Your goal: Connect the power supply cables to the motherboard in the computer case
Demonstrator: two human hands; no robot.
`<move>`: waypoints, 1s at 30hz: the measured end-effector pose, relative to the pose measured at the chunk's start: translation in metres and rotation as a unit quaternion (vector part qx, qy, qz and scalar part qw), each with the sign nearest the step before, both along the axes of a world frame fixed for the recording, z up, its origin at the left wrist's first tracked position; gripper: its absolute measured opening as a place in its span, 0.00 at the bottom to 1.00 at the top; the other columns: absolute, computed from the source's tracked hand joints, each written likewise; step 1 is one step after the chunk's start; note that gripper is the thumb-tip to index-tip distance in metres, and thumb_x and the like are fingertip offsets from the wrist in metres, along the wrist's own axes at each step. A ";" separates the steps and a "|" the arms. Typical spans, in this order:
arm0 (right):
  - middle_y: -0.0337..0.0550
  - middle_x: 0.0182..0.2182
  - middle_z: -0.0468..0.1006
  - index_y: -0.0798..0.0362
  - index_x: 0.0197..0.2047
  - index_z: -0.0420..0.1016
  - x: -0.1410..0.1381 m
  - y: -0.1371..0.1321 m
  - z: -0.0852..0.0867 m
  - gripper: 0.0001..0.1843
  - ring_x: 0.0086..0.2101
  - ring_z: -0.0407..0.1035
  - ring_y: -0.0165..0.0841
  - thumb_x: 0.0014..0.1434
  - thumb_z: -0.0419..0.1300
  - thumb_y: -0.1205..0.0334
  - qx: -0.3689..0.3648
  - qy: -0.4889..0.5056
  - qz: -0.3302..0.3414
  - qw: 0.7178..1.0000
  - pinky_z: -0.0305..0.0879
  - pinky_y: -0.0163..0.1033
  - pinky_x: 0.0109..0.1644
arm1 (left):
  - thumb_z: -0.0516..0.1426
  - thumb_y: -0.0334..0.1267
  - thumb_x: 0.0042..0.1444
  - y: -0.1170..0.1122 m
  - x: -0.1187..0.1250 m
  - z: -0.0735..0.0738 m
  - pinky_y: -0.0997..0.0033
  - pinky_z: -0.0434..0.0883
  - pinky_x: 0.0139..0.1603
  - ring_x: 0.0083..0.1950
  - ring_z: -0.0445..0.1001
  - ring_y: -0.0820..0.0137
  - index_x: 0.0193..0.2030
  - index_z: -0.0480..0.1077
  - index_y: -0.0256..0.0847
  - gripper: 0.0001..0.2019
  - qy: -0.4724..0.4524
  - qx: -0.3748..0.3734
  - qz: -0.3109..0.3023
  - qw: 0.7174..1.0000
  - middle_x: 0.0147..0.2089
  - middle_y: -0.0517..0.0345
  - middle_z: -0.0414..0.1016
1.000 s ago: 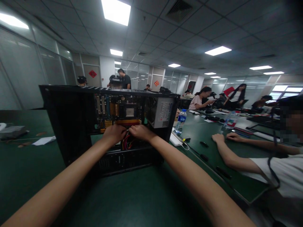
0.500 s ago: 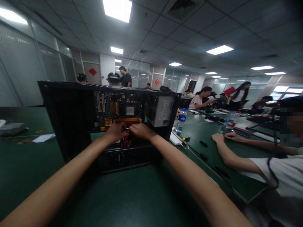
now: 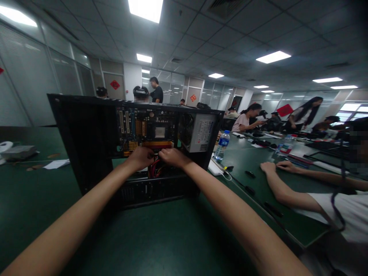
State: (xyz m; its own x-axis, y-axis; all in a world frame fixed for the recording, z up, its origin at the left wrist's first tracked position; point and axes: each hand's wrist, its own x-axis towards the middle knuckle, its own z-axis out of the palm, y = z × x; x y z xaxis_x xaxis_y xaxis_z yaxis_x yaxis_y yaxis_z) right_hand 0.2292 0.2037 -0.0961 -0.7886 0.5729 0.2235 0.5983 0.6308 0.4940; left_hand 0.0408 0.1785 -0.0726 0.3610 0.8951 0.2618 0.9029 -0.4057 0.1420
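An open black computer case [image 3: 86,100] stands on the green table [image 3: 172,237] before me. Inside it show the motherboard [image 3: 165,119], with gold and blue slots, and the grey power supply [image 3: 203,132] at the upper right. My left hand [image 3: 140,158] is closed, its fingertips curled just below the orange and red memory slots [image 3: 158,145]. Close beside it, my right hand [image 3: 174,157] is closed too, fingers pinched at the same spot. A bundle of red and dark cables [image 3: 154,169] hangs under both hands. Whatever is between the fingertips is hidden.
A water bottle [image 3: 223,145] and a white power strip [image 3: 215,167] stand right of the case. Another person's forearms [image 3: 280,178] rest on the table at the right. Paper [image 3: 56,164] and a grey box [image 3: 19,152] lie at the left. More people sit farther back.
The whole view has shifted slightly, so things appear a little farther right. Both hands stay at the same place on the board, with hardly any visible movement.
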 end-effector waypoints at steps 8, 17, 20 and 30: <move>0.56 0.44 0.77 0.61 0.50 0.69 -0.001 -0.002 0.001 0.13 0.45 0.75 0.42 0.70 0.45 0.71 -0.004 0.001 -0.008 1.000 0.69 0.42 0.41 | 0.53 0.41 0.59 0.002 -0.002 -0.004 0.71 0.65 0.36 0.39 0.79 0.64 0.41 0.82 0.39 0.16 0.005 0.013 -0.026 1.000 0.39 0.52 0.84; 0.56 0.46 0.77 0.60 0.51 0.69 -0.005 -0.007 0.003 0.13 0.46 0.74 0.41 0.70 0.46 0.70 -0.049 0.066 -0.039 0.996 0.68 0.41 0.45 | 0.53 0.42 0.62 0.011 -0.005 -0.007 0.72 0.64 0.37 0.41 0.79 0.65 0.41 0.82 0.43 0.16 0.016 0.025 -0.001 1.000 0.40 0.53 0.84; 0.56 0.46 0.78 0.61 0.50 0.71 -0.002 -0.007 0.004 0.11 0.47 0.74 0.40 0.69 0.50 0.70 -0.080 0.112 -0.036 0.990 0.67 0.40 0.48 | 0.53 0.42 0.63 0.011 -0.005 -0.007 0.72 0.65 0.38 0.43 0.79 0.64 0.44 0.82 0.42 0.16 0.023 0.020 -0.002 1.000 0.43 0.52 0.84; 0.52 0.45 0.82 0.61 0.49 0.78 0.008 -0.002 -0.005 0.15 0.47 0.76 0.38 0.61 0.57 0.74 -0.141 0.275 -0.026 0.951 0.67 0.37 0.50 | 0.54 0.40 0.64 0.007 -0.001 -0.005 0.71 0.67 0.40 0.45 0.80 0.63 0.45 0.81 0.39 0.15 0.023 0.008 0.007 1.000 0.44 0.50 0.84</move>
